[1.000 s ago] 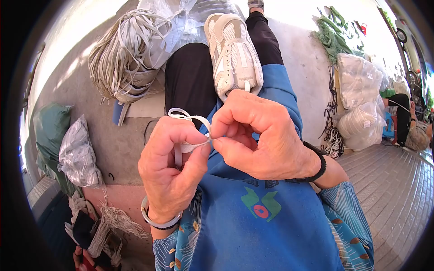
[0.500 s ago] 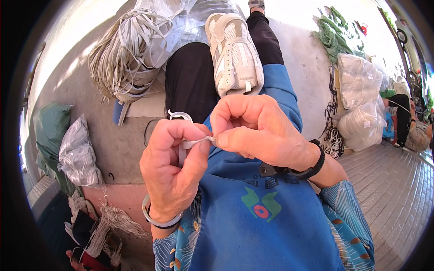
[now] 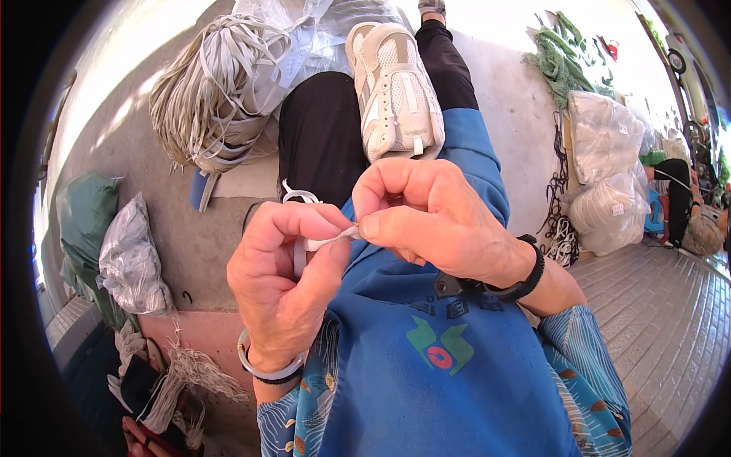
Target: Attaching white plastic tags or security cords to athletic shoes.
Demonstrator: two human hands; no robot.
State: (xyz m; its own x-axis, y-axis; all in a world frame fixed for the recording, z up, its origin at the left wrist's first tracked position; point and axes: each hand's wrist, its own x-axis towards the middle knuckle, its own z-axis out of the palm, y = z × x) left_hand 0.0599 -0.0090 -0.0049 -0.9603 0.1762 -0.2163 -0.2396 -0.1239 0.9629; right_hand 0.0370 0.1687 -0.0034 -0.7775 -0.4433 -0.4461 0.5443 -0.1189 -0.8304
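A pale flat shoelace (image 3: 326, 242) runs between my two hands above my lap, and its loop stands up behind the left fingers. My left hand (image 3: 278, 286) pinches it between thumb and forefinger. Close beside, my right hand (image 3: 438, 221) has thumb and forefinger pressed on its end, mostly hidden by the fingertips. Just beyond the hands, beige mesh sneakers (image 3: 403, 99) rest on my leg, heel end towards me, one partly behind the other. A blue apron (image 3: 449, 404) covers my lap.
A thick bundle of pale laces (image 3: 213, 91) lies ahead on the left. Left stand a green bag (image 3: 87, 221) and a plastic-wrapped bundle (image 3: 133, 263). Plastic packages (image 3: 605, 137), green netting (image 3: 567, 65) and dark cord (image 3: 560, 167) lie right. Another person's hand (image 3: 137, 438) shows lower left.
My left hand has shifted slightly left and turned a little, with the lace still pinched. The right hand has barely moved. The other person's hand at lower left has changed position.
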